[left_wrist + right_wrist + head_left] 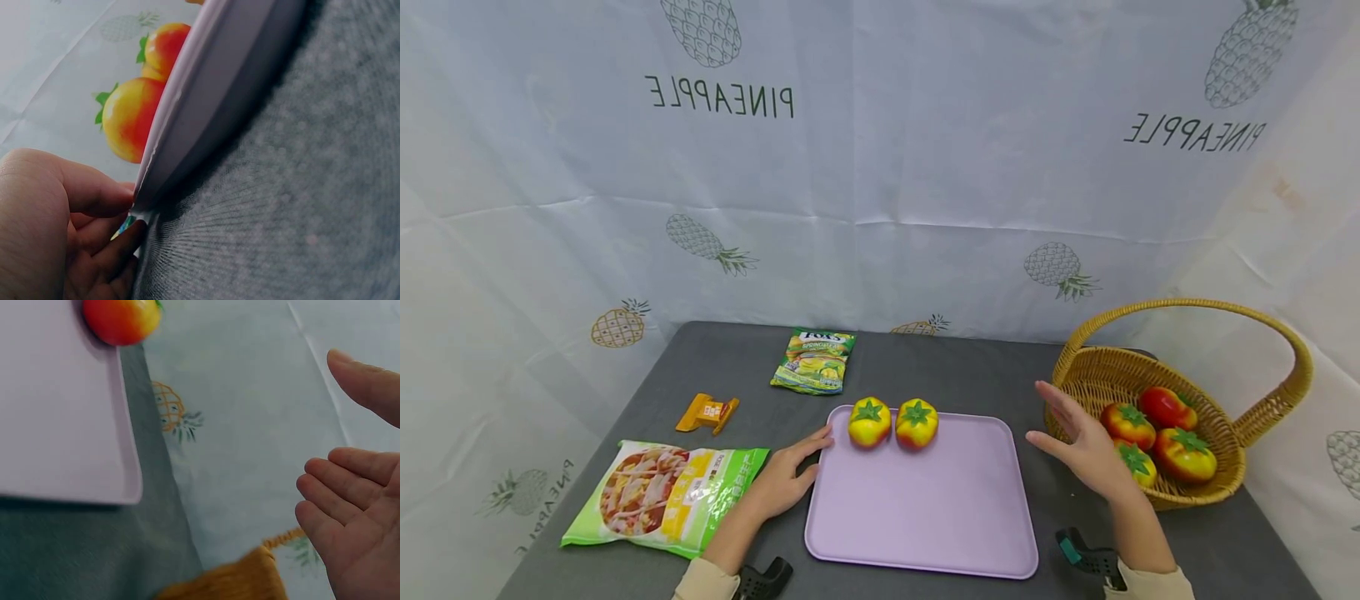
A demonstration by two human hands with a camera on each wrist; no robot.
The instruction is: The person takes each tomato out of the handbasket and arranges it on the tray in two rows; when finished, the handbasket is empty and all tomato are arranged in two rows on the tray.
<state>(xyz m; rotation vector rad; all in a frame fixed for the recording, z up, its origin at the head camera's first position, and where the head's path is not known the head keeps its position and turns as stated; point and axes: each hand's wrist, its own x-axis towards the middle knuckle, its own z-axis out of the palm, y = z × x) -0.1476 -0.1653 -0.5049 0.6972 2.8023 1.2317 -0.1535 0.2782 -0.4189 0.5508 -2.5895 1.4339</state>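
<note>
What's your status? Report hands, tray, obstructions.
Left hand touching left edge of tray. Right hand open, empty, near basket. Two fruits on tray, four visible in basket. Handle might hinder reaching in.

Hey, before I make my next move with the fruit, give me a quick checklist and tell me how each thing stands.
1. Left grip touching the left edge of the tray: ok.
2. Right grip free: ok, fingers straight, holding nothing.
3. Fruit left in the basket: ok, at least four basket fruits show.
4. Room on the tray: ok, two tray fruits sit near the far edge; the near part is bare.
5. Basket fruit in the right grip: not ok, none held.
6. Basket bottom: cannot tell, fruits hide it.
</note>
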